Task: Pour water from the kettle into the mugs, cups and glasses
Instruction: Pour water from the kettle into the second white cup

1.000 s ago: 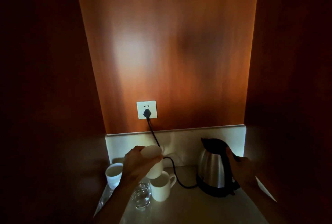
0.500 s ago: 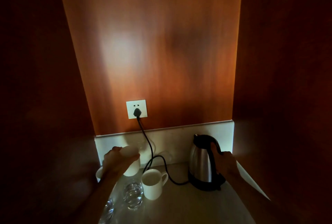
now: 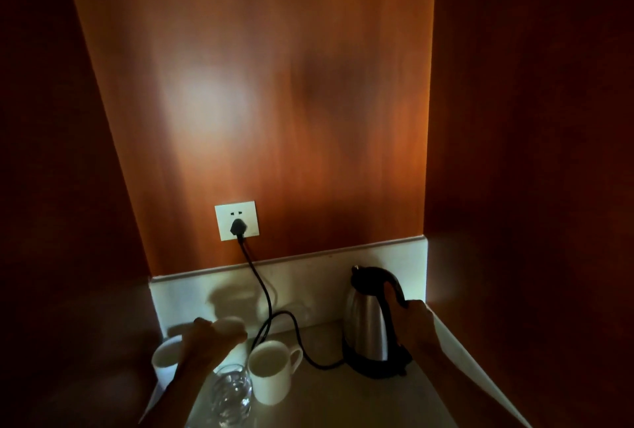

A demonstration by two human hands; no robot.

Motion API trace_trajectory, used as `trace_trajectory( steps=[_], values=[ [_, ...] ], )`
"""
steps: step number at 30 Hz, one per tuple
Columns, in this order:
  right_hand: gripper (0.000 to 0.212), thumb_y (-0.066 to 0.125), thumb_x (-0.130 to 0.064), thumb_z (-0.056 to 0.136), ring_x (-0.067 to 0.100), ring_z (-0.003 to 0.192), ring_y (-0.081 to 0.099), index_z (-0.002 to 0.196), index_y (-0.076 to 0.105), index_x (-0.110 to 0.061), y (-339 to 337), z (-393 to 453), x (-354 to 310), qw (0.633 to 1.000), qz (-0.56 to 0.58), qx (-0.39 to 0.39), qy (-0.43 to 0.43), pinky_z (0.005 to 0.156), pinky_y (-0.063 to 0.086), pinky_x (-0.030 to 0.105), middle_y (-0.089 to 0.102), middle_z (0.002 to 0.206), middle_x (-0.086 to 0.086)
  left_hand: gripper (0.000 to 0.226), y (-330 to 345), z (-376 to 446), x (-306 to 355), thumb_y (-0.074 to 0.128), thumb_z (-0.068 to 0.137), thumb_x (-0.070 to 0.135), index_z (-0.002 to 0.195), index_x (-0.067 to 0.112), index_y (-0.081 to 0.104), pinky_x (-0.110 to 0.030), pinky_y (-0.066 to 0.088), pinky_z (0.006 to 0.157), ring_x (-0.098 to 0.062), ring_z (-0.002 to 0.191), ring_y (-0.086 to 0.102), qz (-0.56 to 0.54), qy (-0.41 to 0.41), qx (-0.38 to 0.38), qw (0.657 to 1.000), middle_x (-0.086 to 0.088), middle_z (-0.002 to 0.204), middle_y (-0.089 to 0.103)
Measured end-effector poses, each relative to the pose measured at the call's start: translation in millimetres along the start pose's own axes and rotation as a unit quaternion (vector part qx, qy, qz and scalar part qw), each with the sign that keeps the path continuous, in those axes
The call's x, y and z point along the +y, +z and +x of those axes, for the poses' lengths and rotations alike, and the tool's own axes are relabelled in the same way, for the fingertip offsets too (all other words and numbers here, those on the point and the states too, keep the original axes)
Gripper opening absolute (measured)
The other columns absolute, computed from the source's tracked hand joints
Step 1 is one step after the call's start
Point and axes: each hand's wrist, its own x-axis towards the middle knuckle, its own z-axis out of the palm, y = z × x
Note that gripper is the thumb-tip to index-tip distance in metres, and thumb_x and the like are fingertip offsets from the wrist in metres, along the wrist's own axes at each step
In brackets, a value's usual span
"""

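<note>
Head view. Dim alcove, wood panels far and on both sides, pale counter point(image 3: 343, 400) below. Kettle point(image 3: 368, 321) stands upright on its black base point(image 3: 377, 364) at the right, close to the far splashback. Right hand point(image 3: 413, 324) is wrapped round the black handle, fingers curled closed on it; kettle not yet lifted, as far as the contact with the base shows.

Left hand point(image 3: 209, 342) is over the cluster of vessels at the left, fingers closed round a small white cup point(image 3: 230, 324). Whether the cup rests on the counter or is held just above it, cannot tell; the hand hides its foot. White mug point(image 3: 272, 371) with its handle to the right stands just right of that hand; inside looks pale, level of water unclear. A second white mug point(image 3: 164, 357) sits at the far left, partly behind the wrist. A clear glass point(image 3: 231, 396) stands nearest, beside the white mug.

Step in hand, by my reading: placing the cup while readying the kettle for a pour. Next move calls for a straight lift off the base, then a swing left with the spout over a rim.

Room: tight. Side wall hard by the kettle on the right; power cord point(image 3: 267, 311) runs from the wall socket point(image 3: 236, 220) down between cup and mug to the base, across the swing path. Vessels crowd together, so a nudge could tip the glass. Counter's near right part is open.
</note>
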Motion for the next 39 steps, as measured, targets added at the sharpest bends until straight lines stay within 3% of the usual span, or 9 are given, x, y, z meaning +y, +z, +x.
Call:
trace_trajectory(
  steps=[2, 4, 7, 12, 19, 26, 33, 37, 39],
  values=[
    [0.089, 0.043, -0.082, 0.081, 0.031, 0.071, 0.070, 0.088, 0.069, 0.003, -2, -1, -3, 1.000, -0.009, -0.005, 0.008, 0.068, 0.060, 0.037, 0.070, 0.077, 0.016, 0.029, 13, 2, -9, 0.075, 0.057, -0.001, 0.067, 0.021, 0.059, -0.046, 0.047, 0.031, -0.033, 0.028, 0.053, 0.028, 0.050, 0.069, 0.996, -0.008, 0.045, 0.051],
    [0.084, 0.045, -0.078, 0.084, 0.029, 0.069, 0.070, 0.086, 0.069, 0.002, -4, -4, -4, 1.000, -0.008, -0.005, 0.011, 0.068, 0.060, 0.037, 0.070, 0.075, 0.016, 0.032, 7, -11, 8, 0.088, 0.065, 0.016, 0.078, 0.019, 0.059, -0.040, 0.055, 0.047, -0.035, 0.047, 0.064, -0.076, -0.089, -0.004, 0.993, -0.006, 0.061, 0.062],
    [0.081, 0.047, -0.072, 0.088, 0.029, 0.065, 0.069, 0.085, 0.068, 0.006, -7, -6, -7, 1.000, -0.008, -0.001, 0.003, 0.063, 0.057, 0.034, 0.067, 0.068, 0.014, 0.079, 6, -20, 20, 0.089, 0.059, 0.058, 0.097, -0.007, 0.066, -0.036, 0.053, 0.072, -0.036, 0.089, 0.072, -0.079, -0.175, 0.029, 0.981, -0.021, 0.090, 0.073],
    [0.085, 0.044, -0.075, 0.087, 0.031, 0.072, 0.070, 0.089, 0.068, 0.006, -8, -7, -9, 1.000, -0.023, -0.014, 0.007, 0.072, 0.060, 0.039, 0.069, 0.077, 0.018, 0.107, 18, -7, 0, 0.074, 0.039, 0.081, 0.105, -0.004, 0.068, -0.035, 0.057, 0.074, -0.033, 0.094, 0.072, -0.049, -0.216, -0.017, 0.975, -0.019, 0.096, 0.074],
    [0.095, 0.038, -0.081, 0.085, 0.040, 0.099, 0.066, 0.106, 0.067, 0.007, -10, -6, -9, 0.999, -0.045, -0.010, 0.012, 0.085, 0.050, 0.039, 0.069, 0.104, 0.026, 0.081, 0, -21, 35, 0.080, 0.072, 0.059, 0.118, -0.005, 0.062, -0.035, 0.049, 0.087, -0.034, 0.114, 0.064, -0.014, -0.208, -0.037, 0.977, -0.020, 0.118, 0.068],
    [0.082, 0.047, -0.068, 0.092, 0.023, 0.058, 0.057, 0.100, 0.066, 0.012, -15, -14, -13, 1.000, -0.022, -0.014, 0.003, 0.047, 0.037, 0.026, 0.067, 0.088, 0.023, 0.077, -33, -37, 36, 0.081, 0.071, 0.054, 0.118, -0.003, 0.059, -0.036, 0.049, 0.087, -0.035, 0.111, 0.063, 0.000, -0.162, -0.016, 0.987, -0.020, 0.115, 0.068],
    [0.082, 0.045, -0.068, 0.093, 0.020, 0.055, 0.057, 0.096, 0.067, 0.011, -11, -13, -10, 1.000, -0.009, -0.009, 0.003, 0.045, 0.035, 0.025, 0.064, 0.074, 0.017, 0.102, -54, -22, -16, 0.081, 0.063, 0.049, 0.143, 0.004, 0.036, -0.048, 0.045, 0.105, -0.042, 0.131, 0.047, 0.026, -0.203, -0.005, 0.979, -0.024, 0.138, 0.048],
    [0.080, 0.044, -0.068, 0.093, 0.017, 0.056, 0.054, 0.097, 0.067, 0.008, -9, -10, -8, 1.000, -0.016, -0.001, -0.001, 0.045, 0.033, 0.023, 0.062, 0.075, 0.015, 0.043, -49, -30, -21, 0.077, 0.080, 0.040, 0.110, 0.012, 0.065, -0.038, 0.034, 0.111, -0.038, 0.135, 0.037, 0.117, -0.209, -0.084, 0.967, -0.016, 0.142, 0.043],
    [0.082, 0.044, -0.070, 0.092, 0.022, 0.062, 0.059, 0.099, 0.067, 0.009, -8, -10, -8, 1.000, -0.017, -0.002, 0.000, 0.051, 0.039, 0.026, 0.065, 0.083, 0.018, 0.056, -39, -25, -40, 0.082, 0.069, 0.050, 0.111, 0.016, 0.065, -0.043, 0.033, 0.112, -0.039, 0.134, 0.040, 0.127, -0.221, -0.088, 0.963, -0.014, 0.135, 0.052]
  ],
)
